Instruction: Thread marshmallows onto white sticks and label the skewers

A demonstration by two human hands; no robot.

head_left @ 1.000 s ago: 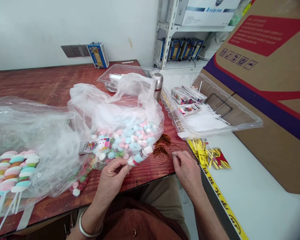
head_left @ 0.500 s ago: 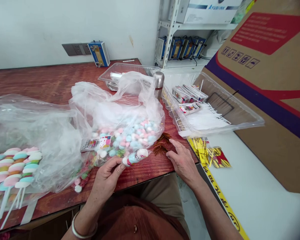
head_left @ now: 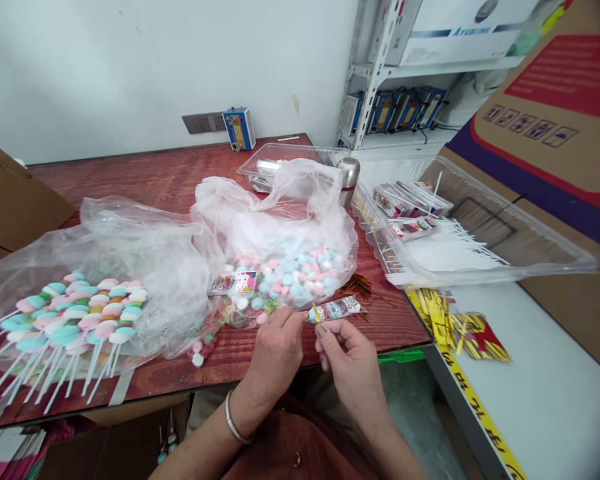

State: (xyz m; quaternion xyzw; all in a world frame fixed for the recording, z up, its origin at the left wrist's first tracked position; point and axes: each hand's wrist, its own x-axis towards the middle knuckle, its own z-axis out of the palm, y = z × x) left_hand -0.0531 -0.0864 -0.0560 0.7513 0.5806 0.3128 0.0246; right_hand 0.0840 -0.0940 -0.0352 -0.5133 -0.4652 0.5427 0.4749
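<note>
My left hand (head_left: pixel 277 350) is closed around the lower end of a marshmallow stick in a clear printed wrapper (head_left: pixel 336 308), whose loose end points right. At the wrapper's neck my right hand (head_left: pixel 354 367) pinches a gold twist tie (head_left: pixel 317 313), which lies across it. Just behind the wrapper, more twist ties (head_left: pixel 357 285) are spread on the red-brown table (head_left: pixel 390 320). A plastic bag of small pink, blue and white marshmallows (head_left: pixel 300 267) lies behind my hands, with a stack of flat printed wrappers (head_left: pixel 233 283) on its left side.
Finished marshmallow sticks (head_left: pixel 75 313) are piled on a plastic bag at the left. A clear tray (head_left: pixel 540 260) with white sticks stands right, beside a steel flask (head_left: pixel 349 179). Gold tie bundles (head_left: pixel 433 317) lie on the white surface. A large carton (head_left: pixel 570 167) leans at far right.
My right hand has left the twist ties on the table and come to the wrapper, with a gold tie between its fingers. The view has swung left, showing more of the pile.
</note>
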